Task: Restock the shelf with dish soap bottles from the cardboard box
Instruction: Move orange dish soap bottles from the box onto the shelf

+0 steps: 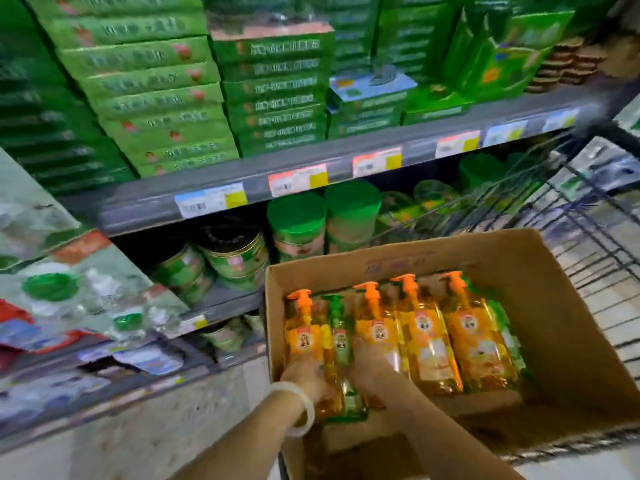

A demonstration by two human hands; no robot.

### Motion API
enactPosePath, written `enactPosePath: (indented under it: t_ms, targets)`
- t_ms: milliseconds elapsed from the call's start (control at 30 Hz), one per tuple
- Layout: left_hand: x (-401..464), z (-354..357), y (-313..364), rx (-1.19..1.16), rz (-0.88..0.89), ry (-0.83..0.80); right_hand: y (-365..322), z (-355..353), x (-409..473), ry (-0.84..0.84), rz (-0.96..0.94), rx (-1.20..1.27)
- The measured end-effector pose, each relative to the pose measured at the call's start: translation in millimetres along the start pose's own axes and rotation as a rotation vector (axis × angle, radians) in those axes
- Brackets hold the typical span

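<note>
An open cardboard box (568,327) lies in a wire cart at the lower right. Inside it lie several orange dish soap bottles with orange pumps (429,341) and one green bottle (341,337). Both my hands are down in the box's left end. My left hand (304,379), a pale bangle on its wrist, grips the leftmost orange bottle (303,337) near its base. My right hand (372,370) is on the base of the second orange bottle (375,327), beside the green one; the blur hides how its fingers lie.
Grey shelves (214,188) fill the left and centre, with stacked green boxes (166,98) above and green-lidded jars (298,223) below. Price tags line the shelf edges. The black wire cart (602,237) surrounds the box on the right. Pale speckled floor (156,427) lies below the shelves.
</note>
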State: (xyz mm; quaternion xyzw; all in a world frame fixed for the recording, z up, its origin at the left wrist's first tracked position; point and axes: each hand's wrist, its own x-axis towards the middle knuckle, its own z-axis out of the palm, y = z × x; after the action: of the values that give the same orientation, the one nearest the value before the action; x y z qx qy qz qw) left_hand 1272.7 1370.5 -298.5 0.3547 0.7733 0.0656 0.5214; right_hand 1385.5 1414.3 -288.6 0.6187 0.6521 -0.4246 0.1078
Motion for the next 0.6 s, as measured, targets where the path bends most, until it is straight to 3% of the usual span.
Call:
enactPosePath:
  t_ms: [133,233,467,600]
  targets:
    - [23.0,18.1,1.5,-0.231,-0.210,0.198,3.2,17.6,30.7,-0.095,0.041,0.263]
    - [43.1,29.3,9.1,-0.201,-0.349,0.324,9.4,24.1,54.5,-0.163,0.069,0.392]
    - [52.2,43.7,11.5,0.006,-0.480,0.325,15.4,26.3,75.3,-0.303,0.100,0.558]
    - [58.6,40.8,5.3,-0.103,-0.474,0.281,21.0,20.2,80.0,-0.380,0.176,0.577]
